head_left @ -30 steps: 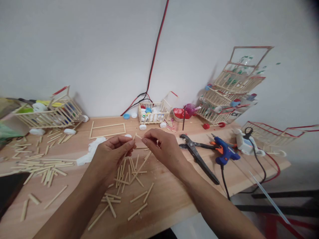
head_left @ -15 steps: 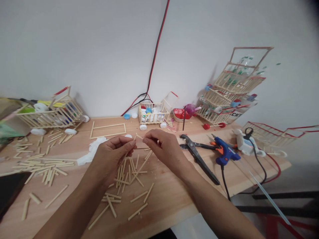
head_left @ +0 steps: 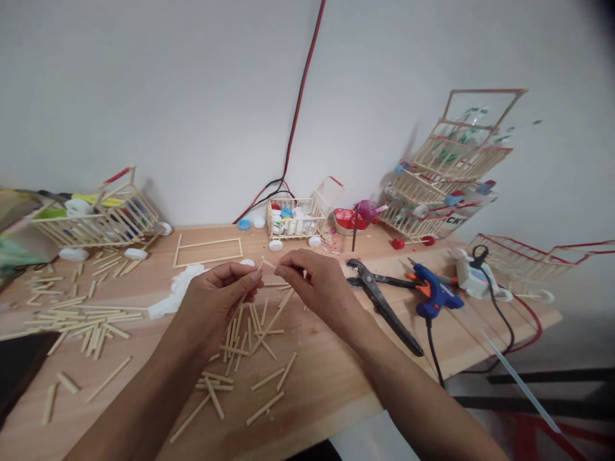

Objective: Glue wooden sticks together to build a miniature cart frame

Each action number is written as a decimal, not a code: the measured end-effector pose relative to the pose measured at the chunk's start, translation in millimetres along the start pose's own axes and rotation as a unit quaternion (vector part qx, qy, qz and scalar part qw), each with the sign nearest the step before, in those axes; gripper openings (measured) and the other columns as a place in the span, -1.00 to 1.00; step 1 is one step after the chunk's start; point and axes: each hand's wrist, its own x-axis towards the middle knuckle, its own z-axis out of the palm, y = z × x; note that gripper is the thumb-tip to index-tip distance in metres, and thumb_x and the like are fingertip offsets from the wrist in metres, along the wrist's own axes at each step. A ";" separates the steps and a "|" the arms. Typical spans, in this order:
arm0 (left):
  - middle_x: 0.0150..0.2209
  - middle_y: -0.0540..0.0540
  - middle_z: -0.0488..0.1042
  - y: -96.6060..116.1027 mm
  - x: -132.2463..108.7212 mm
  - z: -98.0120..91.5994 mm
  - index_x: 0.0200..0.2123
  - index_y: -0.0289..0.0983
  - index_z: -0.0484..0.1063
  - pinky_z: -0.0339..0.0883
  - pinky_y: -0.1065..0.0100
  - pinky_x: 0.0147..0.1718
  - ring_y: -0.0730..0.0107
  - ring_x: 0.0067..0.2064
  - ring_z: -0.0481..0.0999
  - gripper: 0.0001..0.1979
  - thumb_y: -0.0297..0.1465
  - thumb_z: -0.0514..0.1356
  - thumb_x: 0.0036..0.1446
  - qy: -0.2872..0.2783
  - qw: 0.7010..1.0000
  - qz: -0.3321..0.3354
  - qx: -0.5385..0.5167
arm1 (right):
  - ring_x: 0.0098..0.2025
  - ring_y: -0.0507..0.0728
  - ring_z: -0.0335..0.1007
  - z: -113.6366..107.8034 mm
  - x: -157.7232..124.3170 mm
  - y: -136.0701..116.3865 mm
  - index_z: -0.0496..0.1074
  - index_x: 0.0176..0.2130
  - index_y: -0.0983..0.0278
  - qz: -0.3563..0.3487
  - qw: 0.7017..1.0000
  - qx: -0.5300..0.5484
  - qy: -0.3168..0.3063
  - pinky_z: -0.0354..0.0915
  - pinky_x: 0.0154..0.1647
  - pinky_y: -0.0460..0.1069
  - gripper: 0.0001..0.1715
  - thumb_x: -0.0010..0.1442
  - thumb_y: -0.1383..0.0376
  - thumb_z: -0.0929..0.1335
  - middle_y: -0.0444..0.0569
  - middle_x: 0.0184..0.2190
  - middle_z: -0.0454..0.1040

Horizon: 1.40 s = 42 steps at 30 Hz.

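Above the middle of the table, my left hand [head_left: 228, 288] pinches a thin wooden stick, most of it hidden by the fingers. My right hand [head_left: 312, 278] is closed on another short wooden stick [head_left: 268, 262]. The two stick ends meet at an angle in the small gap between my fingertips. Beneath and in front of my hands lies a loose pile of cut wooden sticks [head_left: 235, 339]. A crumpled white tissue [head_left: 180, 291] is just left of my left hand, and behind it a rectangular stick frame [head_left: 210, 243] rests flat.
Pliers [head_left: 379, 301] and a blue glue gun [head_left: 437, 291] with a trailing cord lie to the right. Small stick carts stand at the back left [head_left: 106, 221], centre [head_left: 296, 224] and stacked right [head_left: 432, 179]. More cut sticks [head_left: 86, 323] cover the left. A red dish [head_left: 350, 221] sits behind.
Almost nothing differs. Both hands hold the same pose, with the sticks still touching between the fingertips.
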 end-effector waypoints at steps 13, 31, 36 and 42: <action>-0.54 0.01 0.45 -0.4 -0.5 -0.2 -0.49 -0.31 0.52 0.22 0.49 -0.48 0.56 -0.51 0.35 -0.85 -0.40 0.39 -0.20 -0.003 1.000 -0.007 -0.002 | -0.39 -0.01 0.29 -1.3 0.8 1.3 0.45 -0.35 0.28 0.003 1.000 0.005 -0.008 0.10 -0.37 -0.12 -0.80 0.25 0.30 0.27 -0.13 -0.41 0.47; -0.54 0.03 0.44 -2.8 1.3 -2.0 -0.48 -0.30 0.53 0.23 0.50 -0.46 0.57 -0.51 0.36 -0.84 -0.38 0.39 -0.19 -0.006 1.000 -0.014 0.007 | -0.42 -0.04 0.26 -4.3 2.2 1.2 0.45 -0.36 0.30 -0.022 1.000 -0.013 -0.017 0.09 -0.38 -0.14 -0.80 0.26 0.35 0.26 -0.15 -0.44 0.45; -0.52 0.02 0.46 -2.9 1.7 -2.0 -0.48 -0.30 0.53 0.25 0.50 -0.44 0.57 -0.50 0.38 -0.82 -0.37 0.40 -0.21 -0.005 1.000 -0.012 0.000 | -0.41 -0.04 0.27 -3.8 1.8 0.1 0.45 -0.36 0.30 -0.024 1.000 -0.007 -0.010 0.10 -0.36 -0.14 -0.81 0.25 0.35 0.27 -0.15 -0.44 0.44; -0.52 0.01 0.49 -3.6 1.8 -1.2 -0.48 -0.31 0.53 0.27 0.50 -0.42 0.57 -0.49 0.40 -0.82 -0.37 0.41 -0.21 0.002 1.000 -0.014 -0.006 | -0.40 -0.03 0.28 -2.6 2.3 1.0 0.44 -0.37 0.30 -0.025 1.000 -0.008 -0.007 0.10 -0.35 -0.14 -0.81 0.25 0.35 0.28 -0.15 -0.45 0.44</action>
